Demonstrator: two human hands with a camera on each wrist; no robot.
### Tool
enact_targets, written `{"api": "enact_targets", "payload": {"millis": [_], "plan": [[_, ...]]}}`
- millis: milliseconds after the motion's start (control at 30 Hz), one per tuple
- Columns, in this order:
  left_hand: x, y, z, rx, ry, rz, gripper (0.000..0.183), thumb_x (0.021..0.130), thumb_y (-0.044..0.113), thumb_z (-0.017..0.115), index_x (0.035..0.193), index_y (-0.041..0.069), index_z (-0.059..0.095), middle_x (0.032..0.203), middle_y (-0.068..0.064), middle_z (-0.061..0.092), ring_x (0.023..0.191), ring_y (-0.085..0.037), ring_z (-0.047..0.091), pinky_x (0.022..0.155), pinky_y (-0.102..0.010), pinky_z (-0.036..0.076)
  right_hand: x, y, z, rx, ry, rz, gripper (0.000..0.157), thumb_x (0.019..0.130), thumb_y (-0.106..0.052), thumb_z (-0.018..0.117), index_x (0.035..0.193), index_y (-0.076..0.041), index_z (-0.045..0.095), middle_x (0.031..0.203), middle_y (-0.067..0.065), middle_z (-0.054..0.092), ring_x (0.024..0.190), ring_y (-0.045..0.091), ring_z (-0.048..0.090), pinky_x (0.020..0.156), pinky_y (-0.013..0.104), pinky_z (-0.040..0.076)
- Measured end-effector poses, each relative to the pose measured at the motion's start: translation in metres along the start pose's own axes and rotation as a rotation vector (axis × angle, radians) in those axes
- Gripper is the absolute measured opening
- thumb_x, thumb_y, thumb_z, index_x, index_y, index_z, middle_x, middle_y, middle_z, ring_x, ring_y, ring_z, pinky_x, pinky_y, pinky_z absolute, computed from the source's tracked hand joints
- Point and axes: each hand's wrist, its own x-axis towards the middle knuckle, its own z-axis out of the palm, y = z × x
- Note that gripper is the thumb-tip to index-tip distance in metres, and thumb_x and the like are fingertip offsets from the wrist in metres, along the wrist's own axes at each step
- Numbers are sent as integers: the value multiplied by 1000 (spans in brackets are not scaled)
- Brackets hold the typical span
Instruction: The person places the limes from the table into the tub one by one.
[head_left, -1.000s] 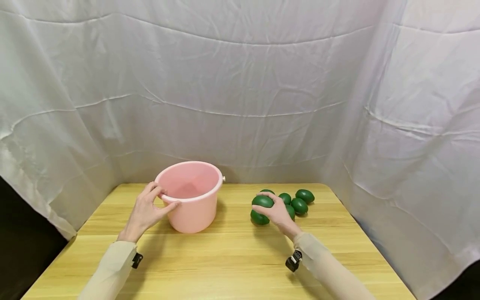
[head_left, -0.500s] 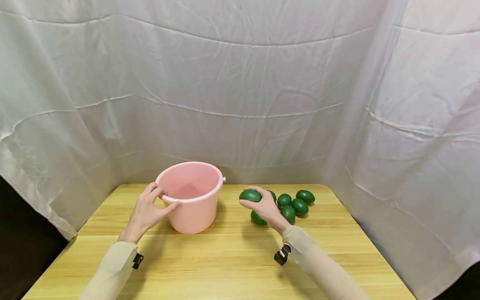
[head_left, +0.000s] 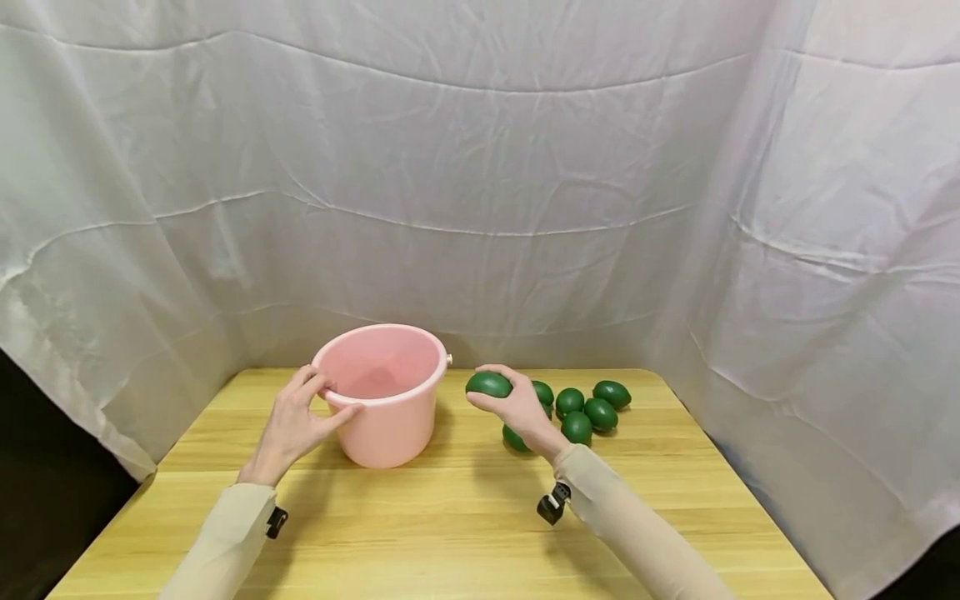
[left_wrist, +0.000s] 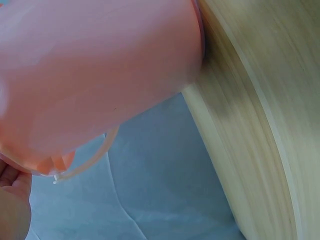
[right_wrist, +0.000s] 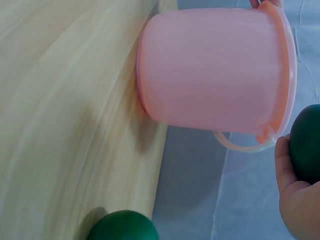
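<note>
A pink bucket (head_left: 386, 429) stands upright on the table, left of centre in the head view. My left hand (head_left: 288, 429) grips the near left of its rim, thumb outside; the fingertips are partly hidden at the rim. Between the thumb and fingers of my right hand (head_left: 521, 408) is a dark green, smooth oval fruit (head_left: 489, 384), raised above the table to the right of the bucket. In the right wrist view, the held fruit (right_wrist: 307, 145) appears at the right edge, apart from the bucket (right_wrist: 215, 70). Several similar green fruits (head_left: 577, 427) lie behind and right of that hand.
The wooden table (head_left: 420, 533) has its back edge close to a grey-white cloth curtain (head_left: 480, 167). A pale handle (left_wrist: 95, 159) hangs on the bucket's far side in the left wrist view. Both wrists carry a small black device (head_left: 553, 504).
My right hand has lifted the green fruit off the group and carried it left, towards the bucket. My left hand keeps its hold on the rim, and the bucket has barely shifted.
</note>
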Motion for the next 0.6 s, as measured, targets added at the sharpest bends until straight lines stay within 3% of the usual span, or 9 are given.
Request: {"api": "enact_targets", "payload": {"millis": [600], "plan": [[0, 0, 0, -9, -10, -17, 39, 63, 24, 92, 84, 10, 63, 95, -2, 55, 85, -14, 49, 76, -29, 42, 26, -26, 23, -6, 12, -106, 45, 84, -31, 78, 125, -20, 62, 117, 10, 64, 90, 19, 64, 79, 35, 54]]}}
